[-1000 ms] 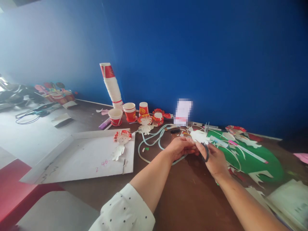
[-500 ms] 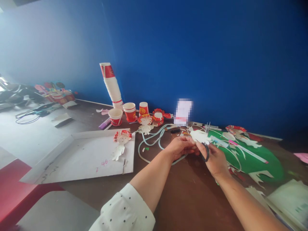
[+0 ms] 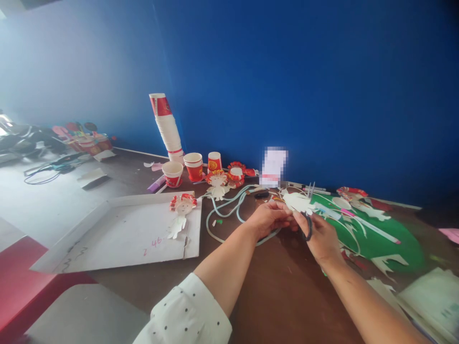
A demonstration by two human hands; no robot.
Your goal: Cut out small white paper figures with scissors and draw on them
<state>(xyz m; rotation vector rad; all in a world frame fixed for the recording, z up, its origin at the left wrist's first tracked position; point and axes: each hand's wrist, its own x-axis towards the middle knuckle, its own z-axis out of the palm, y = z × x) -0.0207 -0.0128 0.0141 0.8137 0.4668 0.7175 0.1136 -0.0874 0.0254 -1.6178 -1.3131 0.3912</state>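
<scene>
My left hand pinches a white paper cutout by its near left edge. The cutout has jagged, limb-like ends and is held just above the table. My right hand is closed around scissors with dark handles. Their metal blades point up beside the right end of the cutout, slightly apart. Both hands are close together, fingertips nearly meeting at the paper. Part of the scissors and the lower edge of the cutout are hidden by my fingers.
A white box lid bears a paper figure with a red frill. Behind stand paper cups and a tall cup stack. A pale cable loops nearby. Right are a green sheet, a marker and scraps.
Very little differs. The scissor blades have shifted a touch to the right, while both hands keep the same hold on the paper and scissors.
</scene>
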